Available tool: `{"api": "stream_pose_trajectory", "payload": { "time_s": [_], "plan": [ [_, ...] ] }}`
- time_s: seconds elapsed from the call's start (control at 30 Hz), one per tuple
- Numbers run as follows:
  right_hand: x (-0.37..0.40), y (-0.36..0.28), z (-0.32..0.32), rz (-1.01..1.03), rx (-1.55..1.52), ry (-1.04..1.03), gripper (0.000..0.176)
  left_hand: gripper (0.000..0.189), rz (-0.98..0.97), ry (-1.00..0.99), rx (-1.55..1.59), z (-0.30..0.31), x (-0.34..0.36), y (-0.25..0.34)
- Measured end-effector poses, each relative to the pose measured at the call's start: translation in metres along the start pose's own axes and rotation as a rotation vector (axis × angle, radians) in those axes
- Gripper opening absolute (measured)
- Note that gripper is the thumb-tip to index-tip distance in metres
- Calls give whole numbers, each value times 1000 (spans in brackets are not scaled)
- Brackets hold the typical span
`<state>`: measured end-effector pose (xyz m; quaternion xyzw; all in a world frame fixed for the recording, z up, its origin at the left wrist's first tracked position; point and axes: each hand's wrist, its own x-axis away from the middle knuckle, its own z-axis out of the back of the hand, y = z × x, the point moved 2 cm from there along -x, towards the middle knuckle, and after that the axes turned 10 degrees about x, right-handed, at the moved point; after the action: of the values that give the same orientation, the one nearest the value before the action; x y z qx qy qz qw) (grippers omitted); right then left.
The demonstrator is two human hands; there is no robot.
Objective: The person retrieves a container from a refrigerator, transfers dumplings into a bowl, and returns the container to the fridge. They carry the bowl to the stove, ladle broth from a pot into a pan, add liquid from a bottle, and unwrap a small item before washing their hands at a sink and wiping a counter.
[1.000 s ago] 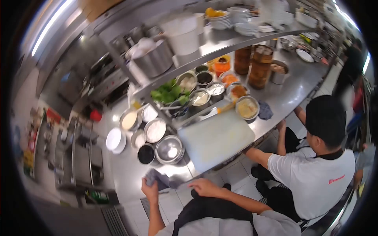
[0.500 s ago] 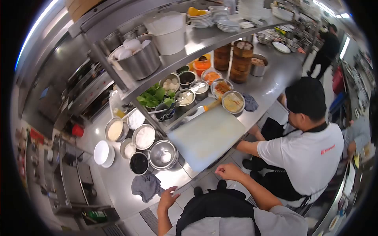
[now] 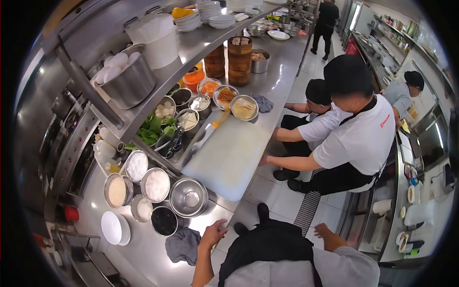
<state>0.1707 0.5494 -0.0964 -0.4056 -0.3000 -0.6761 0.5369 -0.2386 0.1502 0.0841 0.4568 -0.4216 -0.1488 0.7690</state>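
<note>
My left hand (image 3: 213, 233) is at the front edge of the steel counter, its fingers loosely bent and apart with nothing in them. Beside it lies a crumpled grey cloth (image 3: 183, 246). Just beyond are a steel mixing bowl (image 3: 188, 197) and a pot of something black (image 3: 164, 220). My right hand (image 3: 324, 231) hangs out to the side over the floor, fingers loosely extended, holding nothing I can see. A white cutting board (image 3: 227, 158) lies on the counter, with a knife (image 3: 205, 135) with a yellow-and-wood handle along its far edge.
Bowls of white powder (image 3: 156, 185), leafy greens (image 3: 150, 129) and bamboo steamers (image 3: 239, 62) line the counter under a steel shelf (image 3: 191, 43). To the right, two co-workers in white shirts (image 3: 356, 138) bend toward the counter. A floor drain (image 3: 307, 210) runs behind them.
My view has turned to the right. My right hand has swung away from the counter out to the right. My left hand stays near the counter edge. A second bending co-worker now shows.
</note>
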Motion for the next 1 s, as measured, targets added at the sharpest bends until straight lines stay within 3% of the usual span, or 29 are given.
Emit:
{"api": "stream_pose_trajectory", "payload": {
  "time_s": [0.07, 0.2, 0.27, 0.33, 0.37, 0.4, 0.47, 0.5, 0.53, 0.63, 0.73, 0.8, 0.83, 0.87, 0.93, 1.0],
  "plan": [
    [16, 47, 6, -170, -9, 54, 23, 37, -8, -24, -45, 4, -12, -3],
    [61, 81, -23, -143, -261, 34, 22, 31, -41, -73, -200, 2, -24, 6],
    [84, 65, -44, 30, -227, 64, 17, 33, -58, -100, -290, 0, -30, 13],
    [14, 88, -76, 737, 428, 259, 16, 35, -76, -128, -378, -6, -34, 18],
    [7, 78, -85, 712, 605, 338, 30, 36, -144, -134, -405, -8, -35, 21],
    [5, 77, -89, 708, 595, 337, 30, 37, -212, -136, -430, -11, -36, 24],
    [19, 44, -85, 822, 775, 457, 22, 39, -208, -194, -374, -15, -36, 35],
    [16, 36, -83, 744, 598, 506, 22, 40, -198, -248, -308, -17, -34, 43],
    [34, 23, -72, 731, 711, 497, 23, 40, -192, -244, -312, -17, -30, 53],
    [51, -14, -52, 596, 571, 472, 24, 40, -216, -302, -141, -17, -18, 90],
    [49, -45, -39, 763, 406, 531, 34, 39, -271, -297, 37, -11, -18, 108],
    [46, -80, -36, 904, 538, 625, 22, 40, -387, -318, 349, -6, -22, 115],
    [38, -98, -34, 753, 323, 509, 25, 43, -418, -371, 432, 0, -26, 118],
    [48, -121, -28, 762, 324, 509, 25, 43, -423, -363, 431, 6, -29, 125],
    [97, -182, -8, 681, 225, 386, 30, 47, -622, -306, 555, 19, -33, 144],
    [103, -239, 6, 744, 123, 359, 35, 53, -671, -326, 643, 28, -50, 159]
  ]
}}
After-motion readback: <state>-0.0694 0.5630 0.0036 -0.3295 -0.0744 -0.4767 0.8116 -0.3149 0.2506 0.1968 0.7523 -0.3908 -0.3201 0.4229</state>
